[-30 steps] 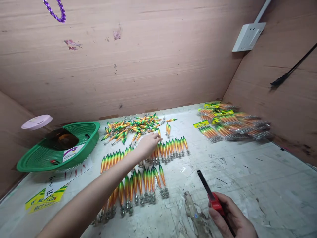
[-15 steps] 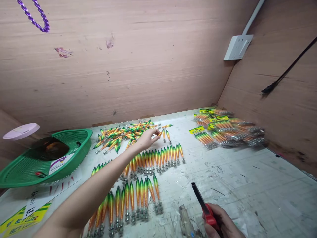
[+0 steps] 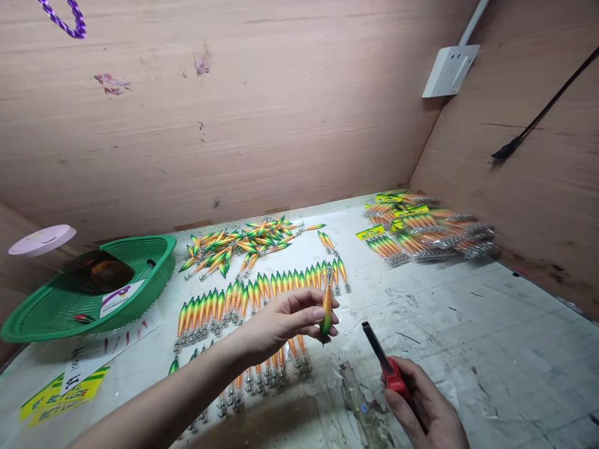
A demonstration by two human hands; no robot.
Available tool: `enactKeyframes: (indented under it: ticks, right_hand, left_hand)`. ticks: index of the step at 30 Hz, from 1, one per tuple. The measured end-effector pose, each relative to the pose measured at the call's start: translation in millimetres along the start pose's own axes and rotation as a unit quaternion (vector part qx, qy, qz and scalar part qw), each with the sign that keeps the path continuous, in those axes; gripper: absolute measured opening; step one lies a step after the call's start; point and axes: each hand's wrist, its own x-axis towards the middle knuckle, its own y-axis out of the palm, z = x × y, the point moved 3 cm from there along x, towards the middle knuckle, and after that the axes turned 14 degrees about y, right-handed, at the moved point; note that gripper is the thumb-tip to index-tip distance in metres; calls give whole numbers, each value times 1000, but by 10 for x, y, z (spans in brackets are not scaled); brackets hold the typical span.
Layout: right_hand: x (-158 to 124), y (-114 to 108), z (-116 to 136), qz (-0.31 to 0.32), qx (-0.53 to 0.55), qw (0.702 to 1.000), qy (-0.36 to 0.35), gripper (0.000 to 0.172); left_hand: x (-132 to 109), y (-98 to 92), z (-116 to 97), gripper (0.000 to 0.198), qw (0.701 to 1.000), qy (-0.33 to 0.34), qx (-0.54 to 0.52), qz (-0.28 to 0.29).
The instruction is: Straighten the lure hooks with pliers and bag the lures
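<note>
My left hand [image 3: 294,318] pinches a fishing lure [image 3: 327,300] between thumb and fingers. This squid jig has an orange body and green end; its hook crown points up, the green tip down. In my right hand [image 3: 428,411], at the lower right, is a red utility knife [image 3: 396,378] with its dark blade pointing up and left, apart from the lure. Behind my left hand runs a row of similar lures [image 3: 281,284]. My left arm partly hides a nearer row of lures [image 3: 276,369]. Farther back lie a loose pile of lures [image 3: 255,240] and a small separate group [image 3: 326,242].
Bagged lures with yellow cards [image 3: 421,234] are heaped at the back right. A green basket [image 3: 163,265] stands left, near a pink disc [image 3: 42,240]. Yellow printed cards [image 3: 70,399] lie front left. A socket [image 3: 449,72] and black cable [image 3: 538,125] are at the right walls.
My left hand has come back from the small group near the pile, bringing a lure toward me over the rows. My right hand still holds the knife, nearly in place. The view has tilted slightly.
</note>
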Motion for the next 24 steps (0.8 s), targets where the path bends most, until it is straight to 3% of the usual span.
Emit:
enactKeyframes:
  ticks: [7,10,12,14,15,17,20,21,24]
  right_hand:
    - [-12,11,42,2,7,1000,9,43]
    - [-32,15,90,5,20,1000,15,43]
    - [-46,8,109,1,34,999,22,41]
    - [-52,-4,110,-4,52,998,32,41]
    - [-50,-12,102,-7,61,997,38,41]
    - [-32,-35,70,-14,82,995,50,41]
    - [23,-78,4,-10,114,992,60,41]
    - [41,-95,-14,-6,122,991,61,40]
    - [43,-110,-2,42,98,992,62,38]
  left_hand:
    - [-48,25,9,32,999,-21,-28,-7]
    - [-12,-19,44,25,996,6,83,37]
    - [58,-74,76,20,950,73,284,105]
    - [132,-135,143,19,864,126,456,171]
    - [162,-167,183,18,832,137,502,192]
    - [193,-219,245,15,813,135,526,210]
    - [133,-192,247,13,812,126,532,207]
    - [87,-158,234,13,829,112,513,191]
    - [-106,-21,241,21,948,13,302,97]
